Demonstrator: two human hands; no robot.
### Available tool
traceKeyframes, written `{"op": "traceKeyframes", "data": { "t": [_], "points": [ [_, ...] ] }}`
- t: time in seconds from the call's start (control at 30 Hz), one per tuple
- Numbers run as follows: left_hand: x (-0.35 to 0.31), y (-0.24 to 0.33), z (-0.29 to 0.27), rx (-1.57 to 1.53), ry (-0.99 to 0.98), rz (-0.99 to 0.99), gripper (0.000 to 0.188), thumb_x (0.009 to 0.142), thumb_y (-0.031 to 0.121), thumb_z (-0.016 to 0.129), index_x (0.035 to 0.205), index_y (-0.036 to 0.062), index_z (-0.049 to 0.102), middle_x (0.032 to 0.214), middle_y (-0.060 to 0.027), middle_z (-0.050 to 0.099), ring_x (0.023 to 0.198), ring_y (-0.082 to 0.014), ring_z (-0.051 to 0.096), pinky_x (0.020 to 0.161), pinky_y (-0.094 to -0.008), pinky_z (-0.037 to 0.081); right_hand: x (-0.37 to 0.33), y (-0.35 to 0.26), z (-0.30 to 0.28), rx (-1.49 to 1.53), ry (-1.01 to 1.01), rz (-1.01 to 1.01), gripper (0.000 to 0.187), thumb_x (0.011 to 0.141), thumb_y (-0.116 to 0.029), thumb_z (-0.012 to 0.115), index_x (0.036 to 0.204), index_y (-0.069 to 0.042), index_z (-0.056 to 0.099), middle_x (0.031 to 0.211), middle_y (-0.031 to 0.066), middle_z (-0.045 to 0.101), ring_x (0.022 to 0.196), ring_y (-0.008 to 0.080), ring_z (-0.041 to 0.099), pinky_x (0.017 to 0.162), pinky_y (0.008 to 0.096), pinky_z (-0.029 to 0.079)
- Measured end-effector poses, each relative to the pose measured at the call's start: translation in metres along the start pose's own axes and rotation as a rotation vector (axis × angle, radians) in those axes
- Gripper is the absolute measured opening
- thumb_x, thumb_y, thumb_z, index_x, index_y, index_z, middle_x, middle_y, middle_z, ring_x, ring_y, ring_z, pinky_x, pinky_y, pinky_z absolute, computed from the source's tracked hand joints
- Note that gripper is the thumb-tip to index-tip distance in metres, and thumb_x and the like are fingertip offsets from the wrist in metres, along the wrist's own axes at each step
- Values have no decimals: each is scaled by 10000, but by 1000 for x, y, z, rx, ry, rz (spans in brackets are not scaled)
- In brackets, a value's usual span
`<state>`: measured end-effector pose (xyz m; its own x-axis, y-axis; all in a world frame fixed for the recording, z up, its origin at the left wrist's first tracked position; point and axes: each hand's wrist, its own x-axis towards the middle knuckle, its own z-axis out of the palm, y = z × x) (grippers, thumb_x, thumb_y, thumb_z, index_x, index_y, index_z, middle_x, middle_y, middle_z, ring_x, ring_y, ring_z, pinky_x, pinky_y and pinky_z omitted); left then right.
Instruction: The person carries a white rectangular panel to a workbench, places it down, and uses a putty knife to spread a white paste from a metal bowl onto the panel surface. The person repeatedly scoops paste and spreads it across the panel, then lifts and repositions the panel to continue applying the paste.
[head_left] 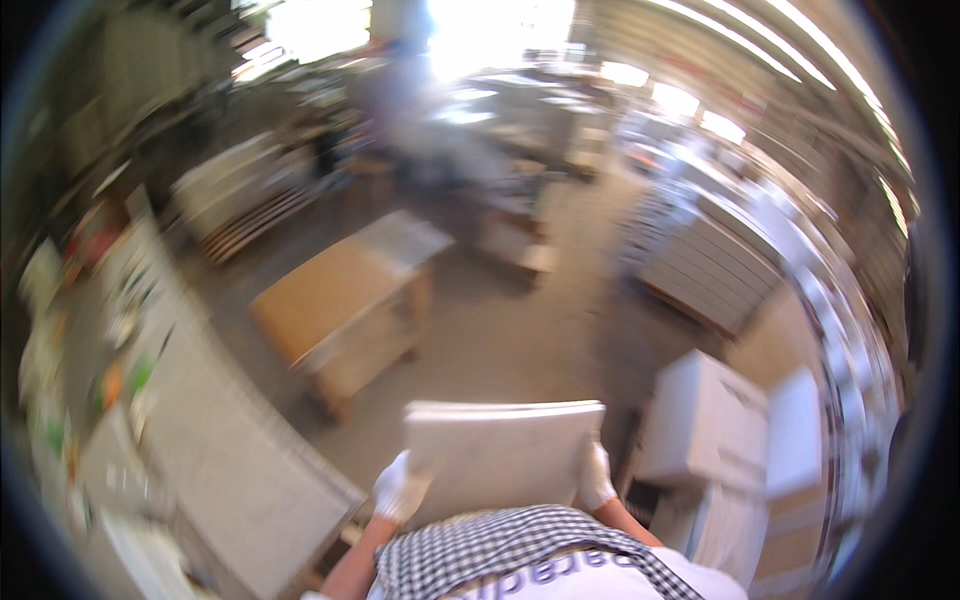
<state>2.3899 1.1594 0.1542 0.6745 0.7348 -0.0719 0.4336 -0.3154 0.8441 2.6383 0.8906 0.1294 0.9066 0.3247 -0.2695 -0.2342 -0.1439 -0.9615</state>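
Note:
A pale, flat rectangular board [505, 450] is held upright in front of my body, with a double line along its top edge, so it may be two thin boards together. My left hand [401, 490], in a white glove, is closed around its left side. On the opposite side my right hand [597, 478], also gloved in white, grips the edge. The fingertips of both hands are partly hidden by the board. My checked apron [490, 540] is close behind its lower edge.
To my left runs a long pale worktable [230, 440] with small items on it. A wooden table [345, 285] stands ahead. White boxes [705, 425] are stacked close on my right, beyond them a pile of long panels [710, 260]. The background is motion-blurred.

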Motion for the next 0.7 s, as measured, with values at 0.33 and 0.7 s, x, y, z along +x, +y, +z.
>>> {"op": "traceKeyframes", "data": {
  "t": [0.33, 0.7],
  "points": [
    [95, 19, 5, -36, 365, -516, 779, 889, 771, 600, 1184, 57, 702, 1027, -240, 755, 990, -440, 716, 842, -510, 560, 233, -94, 173, -82, -649, 23, 766, 1046, -686, 462, 1378, -8, 591, 1166, 68, 675, 1033, 172, 629, 884, 361, 543],
    [83, 0, -2, -220, 964, -800, 605, 925, 599, 695, 1180, 50, 723, 1058, -218, 765, 981, -376, 736, 841, -461, 575, 269, -104, 408, -321, -1264, -14, 602, 1086, -588, 492, 1262, -32, 647, 1040, -17, 617, 918, 98, 548, 800, 303, 500]
  ]
}}
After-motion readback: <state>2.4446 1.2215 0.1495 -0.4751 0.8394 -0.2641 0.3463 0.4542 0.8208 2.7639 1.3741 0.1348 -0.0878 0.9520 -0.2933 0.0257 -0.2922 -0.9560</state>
